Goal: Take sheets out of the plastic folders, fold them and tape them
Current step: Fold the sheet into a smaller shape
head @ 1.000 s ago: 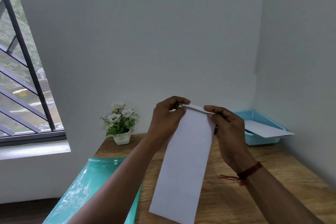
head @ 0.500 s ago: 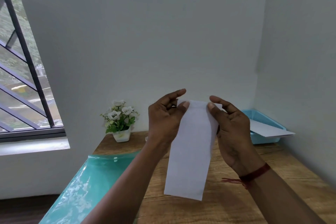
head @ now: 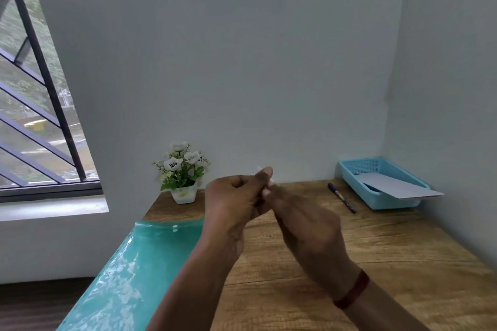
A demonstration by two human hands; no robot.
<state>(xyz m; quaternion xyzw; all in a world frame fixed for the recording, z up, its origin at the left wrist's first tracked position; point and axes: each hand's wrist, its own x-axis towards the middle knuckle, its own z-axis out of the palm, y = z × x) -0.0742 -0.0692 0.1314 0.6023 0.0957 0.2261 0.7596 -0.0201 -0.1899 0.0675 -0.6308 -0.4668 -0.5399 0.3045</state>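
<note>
The long white sheet [head: 265, 171] that hung between the hands half a second ago now shows only as a sliver, the hands having closed together above the wooden surface [head: 390, 255]. A teal plastic folder [head: 129, 263] lies at the surface's left edge, with a blue basket [head: 363, 167] and a pen [head: 341, 197] far right. The left hand [head: 231, 204] curls its fingers, thumb clamped on the sliver; the right hand [head: 309, 234] reaches in, too blurred to tell how its fingers hold.
</note>
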